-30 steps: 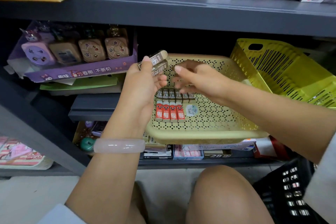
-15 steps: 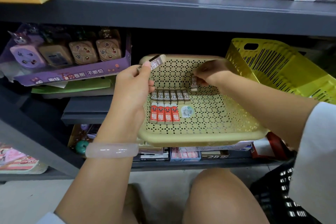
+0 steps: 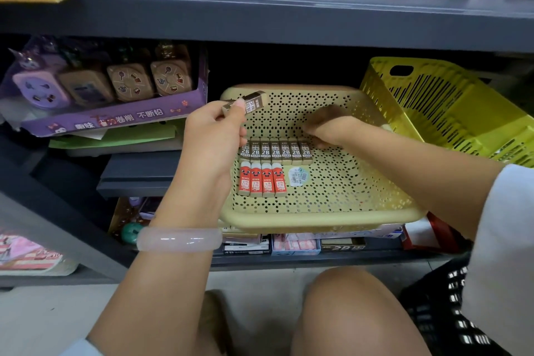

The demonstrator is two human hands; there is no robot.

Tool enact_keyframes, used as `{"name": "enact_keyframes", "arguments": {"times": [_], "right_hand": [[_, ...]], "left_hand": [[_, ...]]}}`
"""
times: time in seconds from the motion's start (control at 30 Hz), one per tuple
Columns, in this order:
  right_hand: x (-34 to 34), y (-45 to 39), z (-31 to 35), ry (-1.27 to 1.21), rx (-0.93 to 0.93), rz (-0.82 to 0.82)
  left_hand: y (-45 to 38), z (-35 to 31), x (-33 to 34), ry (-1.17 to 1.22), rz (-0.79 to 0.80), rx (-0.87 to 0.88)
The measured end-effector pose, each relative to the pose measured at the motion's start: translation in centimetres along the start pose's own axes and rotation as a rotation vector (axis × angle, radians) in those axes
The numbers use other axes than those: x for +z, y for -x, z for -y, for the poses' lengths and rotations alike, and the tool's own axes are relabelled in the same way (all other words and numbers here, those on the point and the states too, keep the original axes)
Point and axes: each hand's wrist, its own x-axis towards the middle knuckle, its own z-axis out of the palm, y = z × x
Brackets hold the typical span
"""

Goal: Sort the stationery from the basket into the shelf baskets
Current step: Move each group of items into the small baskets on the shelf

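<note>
Black crate (image 3: 450, 312) at lower right, near the knee, contents not readable. Left hand (image 3: 212, 139) pinches a brown eraser (image 3: 250, 101) between thumb and fingers, above the beige tray's (image 3: 318, 221) left rear corner. Right hand (image 3: 326, 127) sits at the end of the brown 2B row (image 3: 276, 151); fingers blurred, grip can't tell. Red erasers (image 3: 261, 179) are lined in front. Erasers look light, stiff, sleeves likely slick: pinch the long sides, mid-length. Yellow basket (image 3: 450, 104) is tilted at right rear.
</note>
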Motion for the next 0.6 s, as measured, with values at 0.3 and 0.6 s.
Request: {"name": "enact_keyframes", "arguments": {"times": [0.3, 0.6], "right_hand": [[0.3, 3.2, 2.0, -0.87, -0.485, 0.337], [-2.0, 0.3, 0.7, -0.113, -0.227, -0.24]], "left_hand": [[0.4, -0.2, 0.9, 0.019, 0.04, -0.043], [0.7, -0.2, 0.7, -0.284, 0.158, -0.011]]}}
